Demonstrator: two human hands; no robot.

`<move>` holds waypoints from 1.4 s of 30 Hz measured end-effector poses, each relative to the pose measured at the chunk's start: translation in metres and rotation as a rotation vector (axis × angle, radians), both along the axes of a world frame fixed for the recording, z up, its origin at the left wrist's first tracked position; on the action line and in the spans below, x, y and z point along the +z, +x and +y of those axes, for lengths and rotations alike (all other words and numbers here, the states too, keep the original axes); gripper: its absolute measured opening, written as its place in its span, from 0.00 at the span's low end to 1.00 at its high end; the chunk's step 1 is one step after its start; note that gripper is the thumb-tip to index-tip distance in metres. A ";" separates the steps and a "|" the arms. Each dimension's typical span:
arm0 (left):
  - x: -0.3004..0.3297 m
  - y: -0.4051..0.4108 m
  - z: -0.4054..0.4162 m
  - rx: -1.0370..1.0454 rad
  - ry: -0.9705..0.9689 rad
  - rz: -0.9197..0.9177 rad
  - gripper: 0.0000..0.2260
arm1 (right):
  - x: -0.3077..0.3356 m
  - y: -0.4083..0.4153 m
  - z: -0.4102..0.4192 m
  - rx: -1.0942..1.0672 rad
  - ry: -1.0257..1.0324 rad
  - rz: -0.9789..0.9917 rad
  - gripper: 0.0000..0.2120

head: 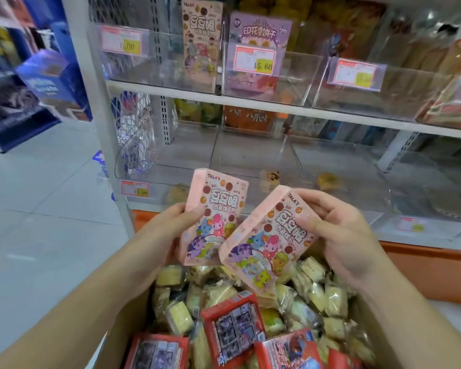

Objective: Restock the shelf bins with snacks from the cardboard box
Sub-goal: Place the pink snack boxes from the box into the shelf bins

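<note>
Left hand (168, 222) grips a pink cartoon-pony biscuit box (213, 217) by its left edge, fingers wrapped behind, thumb on the front, box upright and facing the camera, likely so the label can be matched to the shelf. Just beside it, the right hand (338, 230) grasps a second pink box (266, 241), tilted left, its lower corner overlapping the first; thumb across the face, fingers curled over the top right edge. Both are lifted just above the cardboard box (123, 328), which holds pale wrapped cakes (333, 296) and red card packs (232, 326). Up on the shelf, the left clear bin (155, 65) has one matching pink box (201, 38) standing at its right side, probably the destination. Next bin (290, 83) right holds a purple biscuit box (258, 30). The lower bins (250, 161) hold only a few loose snacks.
</note>
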State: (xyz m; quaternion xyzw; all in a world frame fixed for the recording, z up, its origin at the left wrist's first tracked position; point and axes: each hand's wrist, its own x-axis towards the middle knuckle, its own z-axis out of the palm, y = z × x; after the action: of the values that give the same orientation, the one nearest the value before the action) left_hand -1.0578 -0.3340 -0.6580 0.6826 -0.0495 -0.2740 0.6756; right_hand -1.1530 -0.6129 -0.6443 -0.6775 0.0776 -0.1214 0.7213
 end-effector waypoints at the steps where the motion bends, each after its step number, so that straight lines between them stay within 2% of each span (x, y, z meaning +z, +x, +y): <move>1: 0.000 -0.006 -0.001 -0.056 0.029 -0.058 0.26 | -0.002 0.000 0.004 0.008 -0.021 -0.003 0.20; 4: -0.001 -0.017 -0.011 -0.208 0.078 -0.142 0.28 | -0.005 0.000 0.019 0.011 -0.146 -0.021 0.17; 8: -0.004 -0.028 -0.017 -0.239 0.123 -0.146 0.34 | -0.013 0.002 0.036 -0.010 -0.208 -0.064 0.14; 11: -0.007 -0.031 -0.021 -0.247 0.113 -0.117 0.33 | -0.022 0.007 0.042 -0.106 -0.460 -0.130 0.13; 12: -0.008 -0.031 -0.022 -0.243 0.114 -0.108 0.32 | -0.023 0.008 0.043 -0.119 -0.486 -0.143 0.13; 14: -0.010 -0.031 -0.023 -0.231 0.101 -0.096 0.29 | -0.022 0.011 0.044 -0.108 -0.440 -0.131 0.14; 16: -0.008 -0.030 -0.022 -0.221 0.091 -0.102 0.29 | -0.018 0.011 0.043 -0.050 -0.306 -0.054 0.18; 20: 0.000 -0.023 -0.015 -0.231 0.060 -0.133 0.31 | -0.016 0.013 0.029 0.182 0.015 0.122 0.34; 23: 0.009 -0.016 -0.007 -0.254 0.038 -0.192 0.31 | -0.007 0.016 0.027 0.249 0.024 0.112 0.37; 26: 0.026 -0.001 0.007 -0.281 0.033 -0.304 0.29 | 0.021 0.028 0.035 0.223 -0.101 0.075 0.40; 30: 0.062 0.036 0.033 -0.259 0.006 -0.521 0.33 | 0.087 0.064 0.054 0.246 -0.374 -0.063 0.38; 35: 0.137 0.105 0.056 -0.121 -0.011 -0.855 0.39 | 0.190 0.119 0.090 0.202 -0.666 -0.357 0.40; 39: 0.199 0.159 0.057 -0.061 -0.014 -1.037 0.39 | 0.244 0.163 0.112 0.142 -0.805 -0.614 0.41; 42: 0.221 0.190 0.052 0.032 -0.021 -1.114 0.37 | 0.258 0.197 0.114 0.087 -0.876 -0.720 0.42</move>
State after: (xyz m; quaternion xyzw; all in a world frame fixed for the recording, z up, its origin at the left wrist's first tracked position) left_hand -0.8676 -0.2823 -0.4366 0.7184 -0.3912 0.1390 0.5582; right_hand -0.9564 -0.4989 -0.3859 -0.8319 -0.2586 -0.3357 0.3584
